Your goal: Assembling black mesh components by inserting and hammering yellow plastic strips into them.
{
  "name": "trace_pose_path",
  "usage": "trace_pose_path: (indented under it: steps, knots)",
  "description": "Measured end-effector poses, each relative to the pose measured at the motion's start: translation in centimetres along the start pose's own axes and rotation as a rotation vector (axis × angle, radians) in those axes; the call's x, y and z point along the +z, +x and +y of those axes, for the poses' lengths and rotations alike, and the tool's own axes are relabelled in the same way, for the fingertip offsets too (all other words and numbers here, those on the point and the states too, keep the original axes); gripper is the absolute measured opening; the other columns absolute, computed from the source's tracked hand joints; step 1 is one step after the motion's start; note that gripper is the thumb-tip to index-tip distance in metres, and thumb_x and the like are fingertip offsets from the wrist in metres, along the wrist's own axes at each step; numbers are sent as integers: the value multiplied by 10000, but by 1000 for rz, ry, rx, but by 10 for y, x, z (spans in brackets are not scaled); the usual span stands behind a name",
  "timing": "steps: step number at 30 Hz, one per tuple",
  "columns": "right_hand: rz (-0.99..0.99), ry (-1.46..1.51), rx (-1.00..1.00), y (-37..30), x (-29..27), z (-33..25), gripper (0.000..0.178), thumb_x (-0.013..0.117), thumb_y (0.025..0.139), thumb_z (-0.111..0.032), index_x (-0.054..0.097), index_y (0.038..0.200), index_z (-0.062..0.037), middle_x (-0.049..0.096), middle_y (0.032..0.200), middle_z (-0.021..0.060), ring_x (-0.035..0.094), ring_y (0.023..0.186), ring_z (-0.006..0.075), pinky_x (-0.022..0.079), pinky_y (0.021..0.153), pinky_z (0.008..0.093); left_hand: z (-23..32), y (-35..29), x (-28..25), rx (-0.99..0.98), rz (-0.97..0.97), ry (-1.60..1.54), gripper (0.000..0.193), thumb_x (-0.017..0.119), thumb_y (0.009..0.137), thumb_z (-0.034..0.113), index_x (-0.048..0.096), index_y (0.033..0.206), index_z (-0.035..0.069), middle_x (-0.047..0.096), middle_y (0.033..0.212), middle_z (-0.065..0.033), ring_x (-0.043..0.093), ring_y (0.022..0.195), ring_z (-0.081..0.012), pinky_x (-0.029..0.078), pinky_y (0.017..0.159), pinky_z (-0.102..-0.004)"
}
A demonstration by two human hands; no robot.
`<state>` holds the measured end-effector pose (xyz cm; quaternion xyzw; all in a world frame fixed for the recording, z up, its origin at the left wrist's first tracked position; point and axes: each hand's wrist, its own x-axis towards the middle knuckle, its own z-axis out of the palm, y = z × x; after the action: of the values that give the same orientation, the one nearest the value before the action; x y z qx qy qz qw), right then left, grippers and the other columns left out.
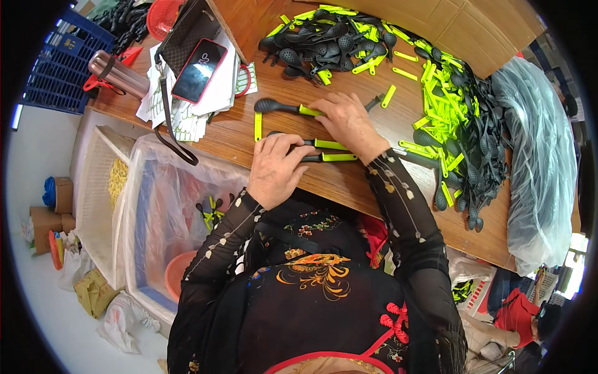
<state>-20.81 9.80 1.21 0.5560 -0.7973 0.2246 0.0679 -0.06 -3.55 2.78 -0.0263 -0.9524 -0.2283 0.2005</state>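
My right hand has its fingers closed on the lime-green handle of a black spoon, whose bowl points left on the wooden table. My left hand curls over the black ends of two more utensils near the table's front edge; their green handles lie side by side, pointing right. The left fingers hide the heads of these two for the most part. A loose green handle piece lies just beyond my left hand. Past my right hand lie another green piece and a dark utensil part.
Heaps of black utensil heads and green handle pieces cover the table's back and right. Clear plastic sheeting borders the right side. A phone on papers and a tumbler stand left. Below sits a plastic-lined crate.
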Motion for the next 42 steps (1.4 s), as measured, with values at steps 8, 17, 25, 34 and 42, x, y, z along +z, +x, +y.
trace_pose_path:
  steps: [8, 17, 25, 34, 42]
  knots:
    - [-2, 167, -53, -60, -49, 0, 260, 770, 908, -122, 794, 1166, -146, 750, 1136, 38, 677, 1104, 259, 446, 1009, 421, -3, 2, 20, -52, 0, 54, 576, 873, 838, 282, 672, 1361, 150, 567, 1541, -64, 446, 1501, -340, 268, 1262, -573]
    - [-9, -123, 288, -170, -104, 43, 361, 797, 885, -120, 764, 1244, -111, 702, 1222, 95, 636, 1148, 322, 486, 1006, 451, -16, -1, 26, -22, -130, 194, 746, 770, 949, 292, 478, 1615, 121, 439, 1682, -27, 330, 1591, -306, 163, 1307, -635]
    - [52, -157, 166, -146, -98, 39, 206, 811, 871, -101, 748, 1066, -82, 676, 1252, 65, 589, 1316, 323, 440, 1139, 517, -13, -4, 23, -10, -137, 229, 701, 757, 952, 248, 506, 1600, 156, 481, 1649, 0, 358, 1573, -277, 170, 1310, -620]
    - [103, 141, 141, -112, -100, 10, 244, 780, 840, 8, 746, 1058, -95, 759, 975, 95, 737, 925, 292, 591, 888, 443, -15, -6, 23, -31, -150, 235, 671, 744, 961, 245, 523, 1589, 171, 500, 1631, 23, 362, 1571, -261, 169, 1311, -619]
    - [142, -80, -25, -94, -88, -4, 426, 754, 838, -16, 801, 1236, -161, 761, 981, 39, 694, 842, 251, 568, 710, 386, -14, -4, 23, -28, -154, 249, 642, 734, 967, 253, 546, 1576, 174, 496, 1637, 34, 357, 1576, -249, 159, 1313, -624]
